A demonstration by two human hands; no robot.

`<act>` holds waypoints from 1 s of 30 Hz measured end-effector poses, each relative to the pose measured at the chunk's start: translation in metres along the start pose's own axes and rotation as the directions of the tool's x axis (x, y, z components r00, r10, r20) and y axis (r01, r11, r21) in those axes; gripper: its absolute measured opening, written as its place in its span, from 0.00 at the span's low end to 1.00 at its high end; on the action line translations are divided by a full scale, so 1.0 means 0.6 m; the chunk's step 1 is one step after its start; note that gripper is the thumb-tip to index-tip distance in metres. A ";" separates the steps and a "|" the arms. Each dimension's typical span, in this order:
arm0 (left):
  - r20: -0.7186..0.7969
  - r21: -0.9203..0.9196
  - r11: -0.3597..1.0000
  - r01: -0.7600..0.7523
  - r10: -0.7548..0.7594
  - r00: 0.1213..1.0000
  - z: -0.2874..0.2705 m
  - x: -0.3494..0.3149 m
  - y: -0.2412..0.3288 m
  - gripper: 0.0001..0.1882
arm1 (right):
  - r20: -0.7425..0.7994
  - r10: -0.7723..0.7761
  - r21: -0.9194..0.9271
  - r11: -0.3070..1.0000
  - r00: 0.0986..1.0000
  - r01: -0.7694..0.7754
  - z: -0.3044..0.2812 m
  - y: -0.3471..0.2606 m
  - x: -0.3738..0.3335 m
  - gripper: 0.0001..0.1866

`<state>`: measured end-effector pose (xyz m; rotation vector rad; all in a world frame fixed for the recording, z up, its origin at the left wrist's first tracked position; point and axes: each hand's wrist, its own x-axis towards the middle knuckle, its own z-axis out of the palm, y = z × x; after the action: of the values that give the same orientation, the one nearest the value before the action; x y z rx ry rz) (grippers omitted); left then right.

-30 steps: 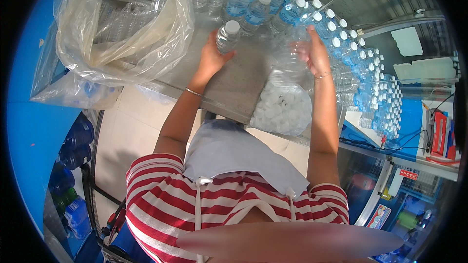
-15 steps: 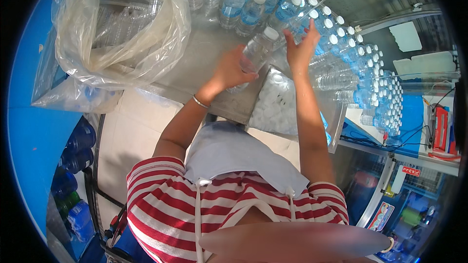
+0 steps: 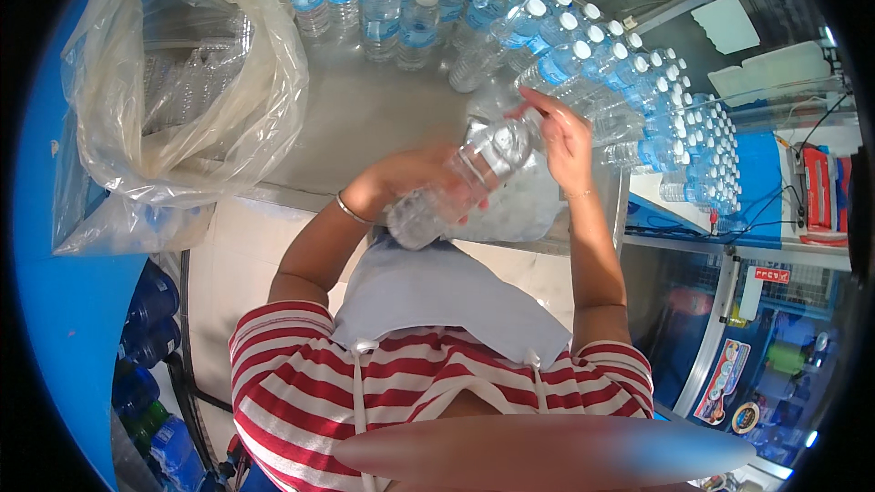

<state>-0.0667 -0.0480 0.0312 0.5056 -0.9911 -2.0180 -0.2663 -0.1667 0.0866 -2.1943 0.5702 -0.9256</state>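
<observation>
A clear, unlabelled plastic bottle lies tilted across the middle, its base toward my apron and its upper end to the far right. My left hand, slightly blurred, is closed around its body. Beside its upper end is my right hand, with the index finger and thumb stretched out and apart. Whether that hand touches the bottle I cannot tell, and the bottle's mouth is hidden. Beneath the bottle, a pale, see-through container or bag lies at the metal table's near edge.
Many white-capped water bottles with blue labels stand along the table's far side and curve off to the right. A large clear plastic bag holding clear bottles stands at the left. Blue containers are low at the left.
My left hand has moved nearer to me, and the bottle in it now slants with its base toward my apron. My right hand has come down from the capped bottles toward it.
</observation>
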 end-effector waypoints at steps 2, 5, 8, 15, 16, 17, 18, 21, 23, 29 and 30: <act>0.276 -0.384 0.909 0.162 -0.055 0.960 0.021 -0.011 0.002 0.29 | -0.033 -0.317 -0.033 0.948 0.948 0.316 -0.024 -0.006 -0.011 0.21; 0.203 -0.341 0.912 0.230 -0.168 0.965 0.039 0.002 0.016 0.32 | 0.050 -0.312 -0.177 0.932 0.949 0.316 -0.045 -0.002 -0.022 0.20; -0.132 0.675 0.729 0.115 -0.034 0.991 0.033 0.026 0.035 0.34 | 0.070 0.088 -0.186 0.980 0.994 -0.074 -0.042 0.014 -0.032 0.18; -0.399 0.917 0.072 0.393 0.134 0.907 0.019 0.080 -0.023 0.40 | 0.245 0.813 -0.036 0.552 0.529 -0.833 -0.032 0.102 -0.054 0.18; -0.356 0.934 0.077 0.348 0.255 0.899 0.007 0.080 -0.034 0.38 | 0.241 0.797 0.078 0.553 0.553 -0.830 -0.053 0.114 -0.074 0.19; -0.308 0.950 0.077 0.302 0.371 0.876 -0.008 0.081 -0.047 0.36 | 0.233 0.783 0.190 0.545 0.577 -0.817 -0.079 0.127 -0.097 0.19; -0.344 0.934 0.087 0.346 0.474 0.811 -0.028 0.082 -0.057 0.39 | 0.262 0.714 0.336 0.563 0.650 -0.755 -0.109 0.145 -0.119 0.20; -0.355 0.915 0.149 0.374 0.738 0.574 -0.117 0.095 -0.060 0.44 | -0.160 0.596 -0.467 0.656 0.787 -0.592 -0.171 0.213 -0.209 0.12; -0.302 0.943 0.207 0.260 0.859 0.413 -0.163 0.101 -0.066 0.45 | -0.182 0.542 -0.684 0.529 0.820 -0.502 -0.189 0.254 -0.284 0.10; -0.310 0.937 0.213 0.277 0.874 0.375 -0.169 0.095 -0.064 0.44 | -0.344 0.370 -0.545 0.670 0.863 -0.504 -0.162 0.296 -0.373 0.12; -0.409 0.891 0.179 0.418 0.718 0.563 -0.154 0.087 -0.055 0.43 | -0.356 0.295 -0.550 0.701 0.887 -0.454 -0.153 0.284 -0.359 0.12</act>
<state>-0.0545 -0.1214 -0.0516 1.7550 -1.4870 -0.2784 -0.4970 -0.1878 -0.0870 -2.3738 1.5872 -0.8553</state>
